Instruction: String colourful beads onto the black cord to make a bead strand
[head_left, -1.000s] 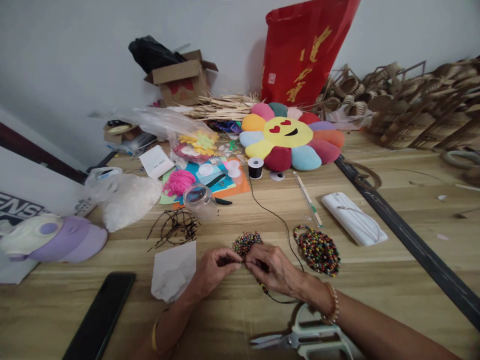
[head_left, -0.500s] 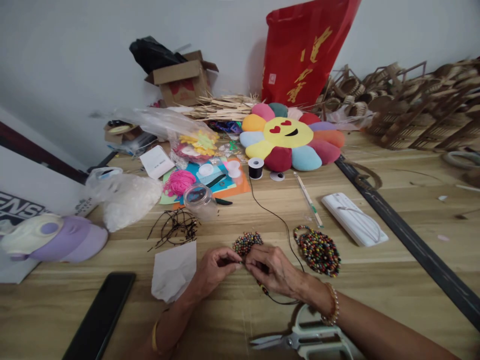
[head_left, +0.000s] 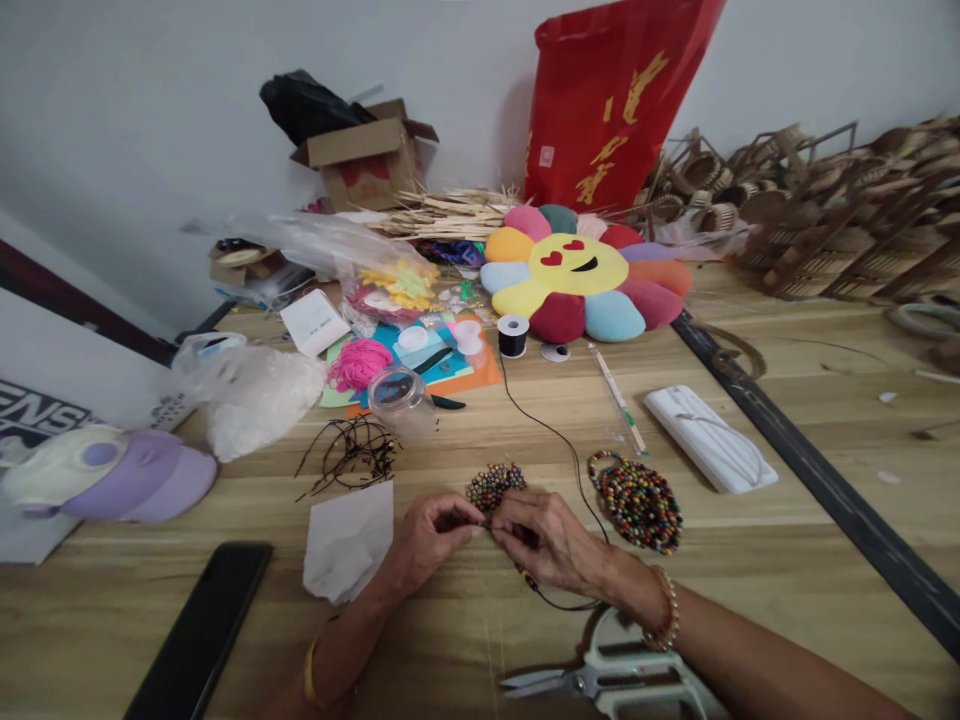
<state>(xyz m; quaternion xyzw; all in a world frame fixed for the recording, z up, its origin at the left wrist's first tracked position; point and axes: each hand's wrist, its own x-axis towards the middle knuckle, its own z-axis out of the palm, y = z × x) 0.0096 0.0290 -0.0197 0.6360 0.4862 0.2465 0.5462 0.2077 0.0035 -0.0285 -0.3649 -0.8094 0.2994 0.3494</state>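
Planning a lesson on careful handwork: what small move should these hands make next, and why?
Perhaps the left hand should ease slightly toward the right hand, keeping both pinches: they nearly meet by the bead cluster, though what they pinch is too small to identify.

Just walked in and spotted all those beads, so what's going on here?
A person's left hand and right hand nearly meet fingertip to fingertip, pinching a tiny piece too small to identify, beside a beaded cluster. A black cord runs from its spool down to the right wrist. A coiled bead strand lies to the right, and scissors lie on the table near the right forearm.
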